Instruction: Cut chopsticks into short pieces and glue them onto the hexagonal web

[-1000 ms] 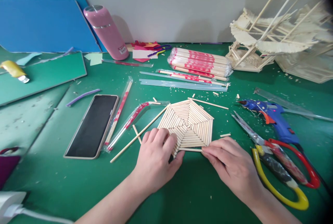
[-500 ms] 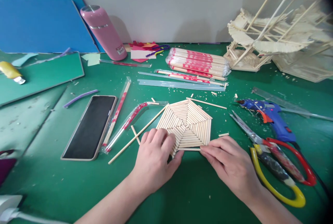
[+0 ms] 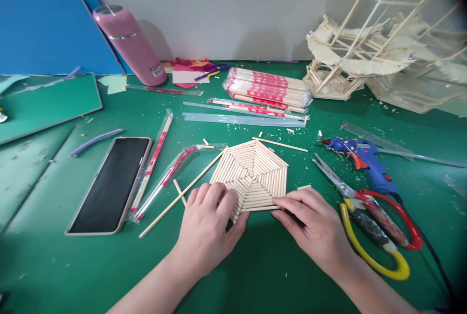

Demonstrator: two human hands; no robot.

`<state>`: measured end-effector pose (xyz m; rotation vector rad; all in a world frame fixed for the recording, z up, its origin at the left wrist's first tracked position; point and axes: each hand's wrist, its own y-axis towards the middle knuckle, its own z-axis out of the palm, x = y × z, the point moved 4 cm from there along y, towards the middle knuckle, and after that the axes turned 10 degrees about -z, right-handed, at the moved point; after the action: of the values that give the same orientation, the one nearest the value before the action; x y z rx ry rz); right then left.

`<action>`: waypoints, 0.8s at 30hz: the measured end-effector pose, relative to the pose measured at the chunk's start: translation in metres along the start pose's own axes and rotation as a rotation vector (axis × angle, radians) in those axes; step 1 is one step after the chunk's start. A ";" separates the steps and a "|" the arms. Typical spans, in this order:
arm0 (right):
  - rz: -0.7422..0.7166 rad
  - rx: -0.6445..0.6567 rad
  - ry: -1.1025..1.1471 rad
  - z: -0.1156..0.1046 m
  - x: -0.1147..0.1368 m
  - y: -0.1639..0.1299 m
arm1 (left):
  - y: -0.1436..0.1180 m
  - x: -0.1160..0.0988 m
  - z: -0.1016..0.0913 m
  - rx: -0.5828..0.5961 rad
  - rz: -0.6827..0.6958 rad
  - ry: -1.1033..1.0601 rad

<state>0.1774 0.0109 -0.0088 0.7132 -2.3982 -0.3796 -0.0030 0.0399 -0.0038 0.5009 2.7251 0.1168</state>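
Under my left hand [image 3: 206, 224] the hexagon panel [image 3: 251, 173] is bare pale wood — thin round sticks, matt, faintly grained. My right hand [image 3: 314, 226] presses one loose stick [image 3: 260, 208] of the same raw wood against its edge. The table mat [image 3: 273, 275] is dull green with a slightly scuffed, dusty face. At nine o'clock the phone [image 3: 111, 183] shows glossy black glass. At three o'clock the scissors [image 3: 365, 207] have shiny metal blades and smooth plastic-coated handles — the glue gun [image 3: 365, 158] beyond is blue plastic. At twelve o'clock, wrapped chopsticks [image 3: 268, 89] glisten in clear film.
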 end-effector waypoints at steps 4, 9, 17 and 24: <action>0.066 -0.021 0.018 -0.004 -0.002 -0.001 | 0.000 0.000 0.000 -0.005 0.005 0.006; 0.093 -0.001 0.028 -0.003 -0.001 0.001 | -0.001 0.000 -0.001 -0.024 0.003 0.006; 0.103 0.009 0.062 -0.002 -0.003 0.001 | -0.001 -0.001 -0.001 -0.040 -0.001 0.021; 0.097 0.001 0.057 -0.001 -0.003 0.000 | 0.000 -0.001 -0.001 -0.040 -0.003 0.028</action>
<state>0.1799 0.0128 -0.0092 0.5979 -2.3684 -0.3138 -0.0024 0.0390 -0.0026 0.4873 2.7450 0.1788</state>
